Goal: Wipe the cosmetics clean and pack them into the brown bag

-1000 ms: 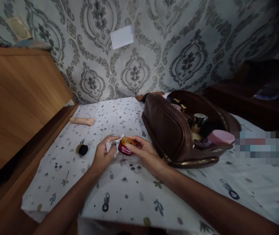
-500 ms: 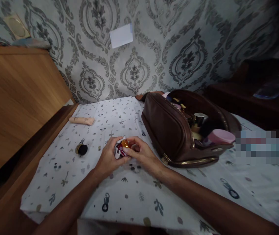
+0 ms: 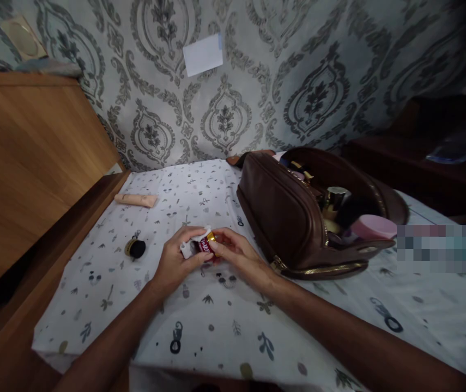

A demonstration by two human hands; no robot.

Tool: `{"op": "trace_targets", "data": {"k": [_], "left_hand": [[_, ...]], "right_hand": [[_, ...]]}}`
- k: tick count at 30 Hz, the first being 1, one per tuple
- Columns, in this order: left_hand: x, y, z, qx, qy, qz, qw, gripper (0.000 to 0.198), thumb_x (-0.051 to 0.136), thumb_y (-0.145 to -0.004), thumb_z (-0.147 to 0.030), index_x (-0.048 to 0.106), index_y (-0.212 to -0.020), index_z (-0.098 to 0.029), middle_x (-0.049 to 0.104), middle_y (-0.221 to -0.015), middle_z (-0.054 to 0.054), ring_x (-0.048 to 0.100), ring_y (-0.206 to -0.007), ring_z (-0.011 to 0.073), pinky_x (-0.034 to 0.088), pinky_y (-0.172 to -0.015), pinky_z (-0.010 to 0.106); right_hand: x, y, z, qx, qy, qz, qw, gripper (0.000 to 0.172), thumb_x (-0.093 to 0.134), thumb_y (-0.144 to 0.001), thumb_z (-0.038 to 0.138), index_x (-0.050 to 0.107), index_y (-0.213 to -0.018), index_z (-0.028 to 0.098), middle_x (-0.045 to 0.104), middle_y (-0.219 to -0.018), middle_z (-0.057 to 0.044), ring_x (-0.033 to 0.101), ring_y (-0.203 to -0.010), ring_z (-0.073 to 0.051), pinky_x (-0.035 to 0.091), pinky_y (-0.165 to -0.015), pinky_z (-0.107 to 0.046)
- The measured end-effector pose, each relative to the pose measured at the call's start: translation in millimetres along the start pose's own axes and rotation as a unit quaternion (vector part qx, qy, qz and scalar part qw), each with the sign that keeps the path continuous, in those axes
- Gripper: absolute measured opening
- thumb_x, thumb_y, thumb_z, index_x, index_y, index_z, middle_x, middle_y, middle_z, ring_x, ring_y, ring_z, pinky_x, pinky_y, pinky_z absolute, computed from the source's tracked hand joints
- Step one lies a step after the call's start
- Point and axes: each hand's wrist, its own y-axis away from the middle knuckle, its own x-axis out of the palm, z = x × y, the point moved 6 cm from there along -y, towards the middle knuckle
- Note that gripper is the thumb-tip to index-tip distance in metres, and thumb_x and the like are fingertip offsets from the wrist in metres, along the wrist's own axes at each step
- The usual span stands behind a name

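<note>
Right hand (image 3: 243,257) gripping small container (image 3: 205,245), glossy red and gold, pale-lettered, left hand (image 3: 174,260) holding white tissue (image 3: 186,249)

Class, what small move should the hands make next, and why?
Probably the right hand should turn the red-and-gold container slightly, since the left hand holds a white tissue against only part of it.
</note>
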Motion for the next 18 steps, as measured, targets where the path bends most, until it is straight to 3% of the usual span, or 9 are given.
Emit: {"op": "trace_targets", "data": {"k": [5,10,13,18], "left_hand": [[-0.7,1,-4,0.052,-0.035,-0.008,0.998,0.023,0.069,-0.087,-0.03,0.07,-0.108,-0.024,0.07,-0.112,0.008,0.065,-0.108,0.0234,0.05,-0.098,0.041],[8.9,4,-6,0.069,-0.076,0.058,0.993,0.054,0.077,-0.08,-0.036,0.056,-0.129,-0.025,0.058,-0.128,0.013,0.056,-0.123,0.0285,0.046,-0.103,0.044],[11.5,5,-5,0.062,-0.088,0.076,0.991,0.056,0.074,-0.083,-0.036,0.05,-0.131,-0.025,0.055,-0.128,0.014,0.054,-0.124,0.0281,0.046,-0.103,0.042],[6.7,4,3,0.016,-0.055,0.058,0.997,0.05,0.074,-0.083,-0.034,0.053,-0.127,-0.024,0.06,-0.123,0.01,0.059,-0.115,0.0257,0.049,-0.095,0.038]], "right_hand": [[0,0,-1,0.008,-0.004,-0.015,1.0,0.046,0.076,-0.074,0.059,0.063,-0.093,0.02,0.065,-0.084,-0.001,0.063,-0.07,-0.015,0.052,-0.064,-0.029],[-3,1,-2,0.014,0.009,-0.039,0.999,0.042,0.072,-0.078,0.058,0.065,-0.094,0.02,0.065,-0.091,-0.003,0.064,-0.084,-0.017,0.053,-0.071,-0.03],[-4,2,-3,0.014,-0.004,-0.043,0.999,0.041,0.073,-0.079,0.055,0.064,-0.101,0.022,0.064,-0.091,-0.002,0.064,-0.087,-0.018,0.053,-0.073,-0.031],[-4,1,-5,0.027,-0.017,-0.014,0.999,0.051,0.078,-0.075,0.049,0.061,-0.116,0.025,0.062,-0.091,0.0,0.064,-0.079,-0.016,0.053,-0.067,-0.029]]}}
